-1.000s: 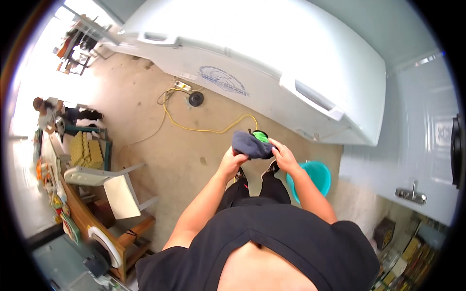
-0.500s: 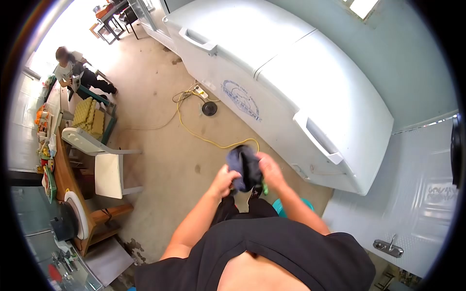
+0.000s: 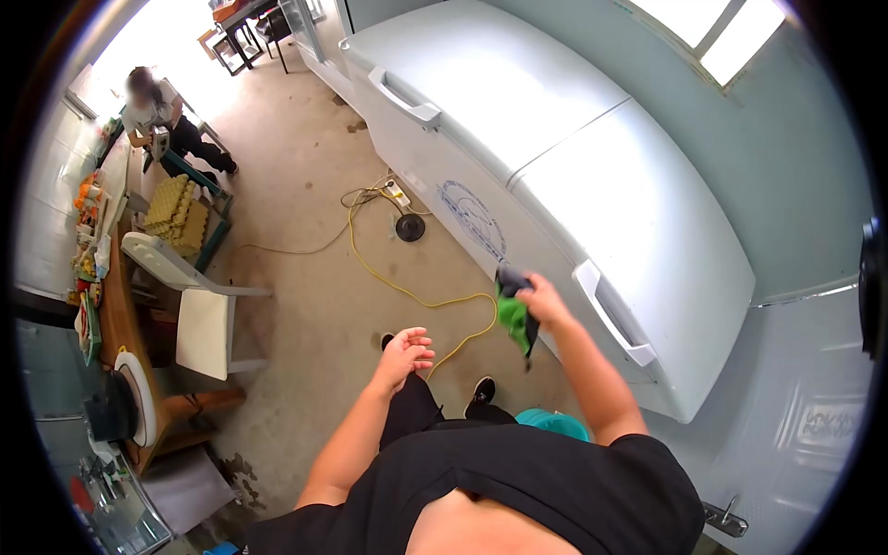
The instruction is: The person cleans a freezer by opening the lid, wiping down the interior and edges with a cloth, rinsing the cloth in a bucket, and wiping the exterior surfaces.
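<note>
My right hand grips a crumpled cloth, dark grey and black with a bright green part, beside the front of a white chest freezer. The cloth hangs loosely below the fingers, blurred at its lower end. On the left, my left hand is empty in the air above the floor and my leg, its fingers apart and partly curled. Both freezer lids look down, and my right hand is near the closer lid's handle.
A yellow cable loops over the floor from a power strip by a black round object. A teal bucket stands beside my feet. Left are a white chair and a wooden table; a person sits farther back.
My left hand has let go of the cloth and moved left. My right hand has carried the cloth right, toward the freezer, and more green shows. The camera view has shifted; I have stepped slightly.
</note>
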`<action>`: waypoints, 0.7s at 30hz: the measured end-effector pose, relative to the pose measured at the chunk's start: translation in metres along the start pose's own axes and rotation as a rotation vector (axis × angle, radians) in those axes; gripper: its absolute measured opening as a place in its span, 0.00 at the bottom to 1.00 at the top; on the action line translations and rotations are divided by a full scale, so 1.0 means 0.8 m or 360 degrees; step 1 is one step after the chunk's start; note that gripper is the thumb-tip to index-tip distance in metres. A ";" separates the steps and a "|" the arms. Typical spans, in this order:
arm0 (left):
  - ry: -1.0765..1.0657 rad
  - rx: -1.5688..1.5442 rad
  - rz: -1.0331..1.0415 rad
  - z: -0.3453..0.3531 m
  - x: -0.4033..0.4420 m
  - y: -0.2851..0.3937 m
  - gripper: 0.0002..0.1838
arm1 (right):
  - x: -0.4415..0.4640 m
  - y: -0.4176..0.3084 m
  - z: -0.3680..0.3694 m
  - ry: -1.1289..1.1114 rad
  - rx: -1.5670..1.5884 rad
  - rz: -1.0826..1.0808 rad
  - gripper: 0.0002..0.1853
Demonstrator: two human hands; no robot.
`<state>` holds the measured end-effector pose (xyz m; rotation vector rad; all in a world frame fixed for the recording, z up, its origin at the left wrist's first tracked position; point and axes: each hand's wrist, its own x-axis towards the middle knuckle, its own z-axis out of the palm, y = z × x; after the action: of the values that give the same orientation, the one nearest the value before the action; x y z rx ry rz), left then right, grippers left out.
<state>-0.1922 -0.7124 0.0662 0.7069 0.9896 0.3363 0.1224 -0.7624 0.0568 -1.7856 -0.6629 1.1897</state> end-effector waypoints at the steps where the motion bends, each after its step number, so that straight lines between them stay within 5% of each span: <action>1: 0.0065 -0.0004 -0.0006 -0.016 0.010 0.008 0.19 | 0.032 -0.024 -0.011 0.0129 -0.0149 -0.0187 0.23; 4: 0.0064 0.0122 -0.0028 -0.067 0.052 0.029 0.18 | 0.123 -0.092 -0.039 0.0654 -0.0759 -0.0907 0.22; 6: 0.0030 0.0311 -0.0056 -0.099 0.083 0.053 0.19 | 0.148 -0.158 -0.016 0.1021 -0.1482 -0.0907 0.22; 10: 0.0014 0.0528 0.0041 -0.167 0.144 0.104 0.19 | 0.265 -0.129 0.009 0.0847 -0.2276 -0.1128 0.28; 15: 0.0092 0.0650 0.0159 -0.231 0.231 0.157 0.18 | 0.280 -0.131 0.013 0.0769 -0.2282 -0.1049 0.29; 17: 0.0093 0.0790 0.0324 -0.231 0.276 0.182 0.17 | 0.275 -0.124 0.009 0.0539 -0.2532 -0.1401 0.29; 21: 0.0223 0.1278 0.1096 -0.189 0.354 0.286 0.19 | 0.261 -0.119 0.004 -0.0125 -0.3149 -0.1286 0.29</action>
<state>-0.1612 -0.3276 -0.0138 1.7882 0.9824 0.5972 0.2061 -0.5496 0.0447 -2.1834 -2.8260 -0.3932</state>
